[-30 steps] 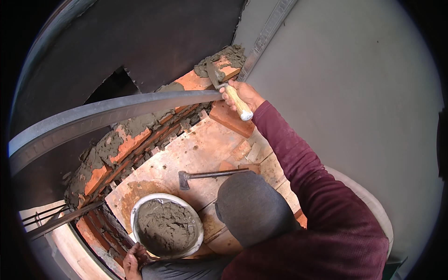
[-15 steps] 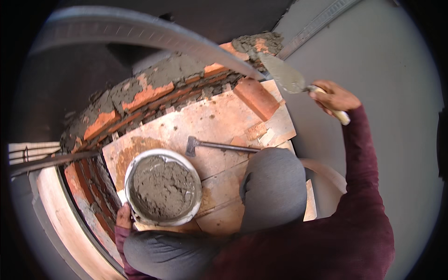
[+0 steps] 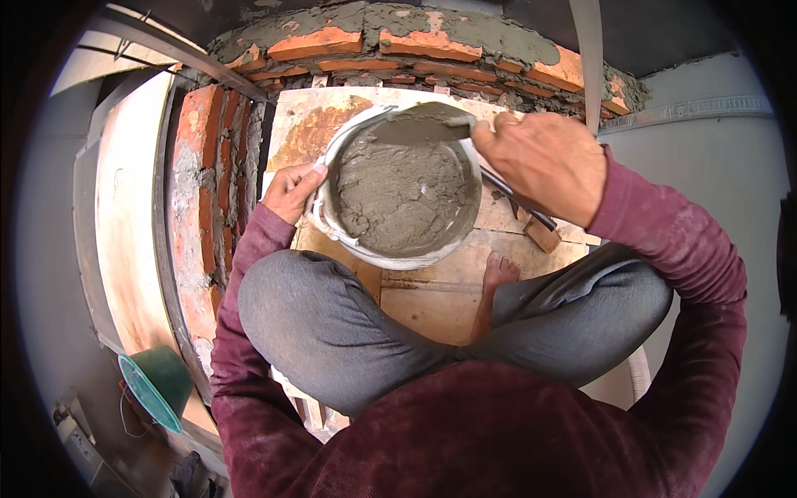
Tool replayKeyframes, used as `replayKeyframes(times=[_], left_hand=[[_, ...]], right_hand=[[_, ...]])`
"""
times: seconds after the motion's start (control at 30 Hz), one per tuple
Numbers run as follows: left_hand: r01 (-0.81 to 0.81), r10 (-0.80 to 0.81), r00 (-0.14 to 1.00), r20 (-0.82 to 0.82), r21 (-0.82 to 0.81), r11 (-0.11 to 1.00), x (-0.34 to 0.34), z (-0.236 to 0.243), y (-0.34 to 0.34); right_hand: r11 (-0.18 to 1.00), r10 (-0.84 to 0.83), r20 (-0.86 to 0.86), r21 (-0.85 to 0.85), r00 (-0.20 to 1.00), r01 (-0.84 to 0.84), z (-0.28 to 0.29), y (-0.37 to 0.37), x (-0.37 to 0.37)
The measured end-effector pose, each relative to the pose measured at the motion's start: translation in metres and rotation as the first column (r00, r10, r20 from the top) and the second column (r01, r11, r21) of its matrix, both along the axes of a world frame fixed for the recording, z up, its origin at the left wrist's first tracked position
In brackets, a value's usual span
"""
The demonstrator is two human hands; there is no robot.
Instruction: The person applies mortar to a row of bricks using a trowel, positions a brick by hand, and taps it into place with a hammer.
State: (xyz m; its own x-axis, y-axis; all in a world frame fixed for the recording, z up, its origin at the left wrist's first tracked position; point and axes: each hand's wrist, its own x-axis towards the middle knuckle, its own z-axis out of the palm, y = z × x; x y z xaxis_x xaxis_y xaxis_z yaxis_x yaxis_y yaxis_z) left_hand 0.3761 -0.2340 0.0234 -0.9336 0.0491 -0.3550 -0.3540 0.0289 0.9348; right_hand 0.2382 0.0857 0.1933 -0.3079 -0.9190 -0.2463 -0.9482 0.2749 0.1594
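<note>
A white bucket [image 3: 415, 262] of wet grey mortar [image 3: 394, 195] stands on the boards in front of me. My left hand [image 3: 290, 191] is closed on its left rim, thumb on top. On the far right side, my right hand [image 3: 544, 162] wraps round a trowel, its handle hidden by the fingers. The trowel blade [image 3: 419, 130] dips into the bucket along the far inner wall, coated in mortar. Under the right hand, the dark hammer handle [image 3: 519, 197] lies partly covered.
A brick wall [image 3: 432, 46] topped with mortar runs across the far side, and another brick stretch [image 3: 198, 191] flanks the left. A metal strip [image 3: 588, 58] rises near the right hand. Brick pieces [image 3: 541, 236] lie beside my bare foot [image 3: 500, 272]. A green bucket [image 3: 158, 386] is lower left.
My right hand has brought the trowel from the wall's right end into the bucket. My left hand stays at the bucket, now gripping its rim. The view has turned and my knees have spread.
</note>
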Motion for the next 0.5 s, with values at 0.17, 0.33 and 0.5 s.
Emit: replayKeyframes(times=[0.17, 0.33, 0.5], left_hand=[[-0.043, 0.041, 0.997, -0.066, -0.025, 0.999, 0.001, 0.007, 0.011], [0.02, -0.017, 0.997, -0.075, 0.039, 0.999, -0.005, 0.007, 0.015], [0.048, -0.029, 0.985, -0.168, 0.109, 0.993, -0.003, 0.008, 0.017]], right_hand=[[0.973, 0.132, -0.042, 0.198, 0.99, -0.122, -0.013, -0.034, 0.04], [0.988, -0.04, 0.168, 0.156, 0.985, 0.013, 0.016, -0.003, 0.058], [0.904, -0.421, 0.748, 0.305, 0.513, 0.298, 0.007, 0.007, 0.048]])
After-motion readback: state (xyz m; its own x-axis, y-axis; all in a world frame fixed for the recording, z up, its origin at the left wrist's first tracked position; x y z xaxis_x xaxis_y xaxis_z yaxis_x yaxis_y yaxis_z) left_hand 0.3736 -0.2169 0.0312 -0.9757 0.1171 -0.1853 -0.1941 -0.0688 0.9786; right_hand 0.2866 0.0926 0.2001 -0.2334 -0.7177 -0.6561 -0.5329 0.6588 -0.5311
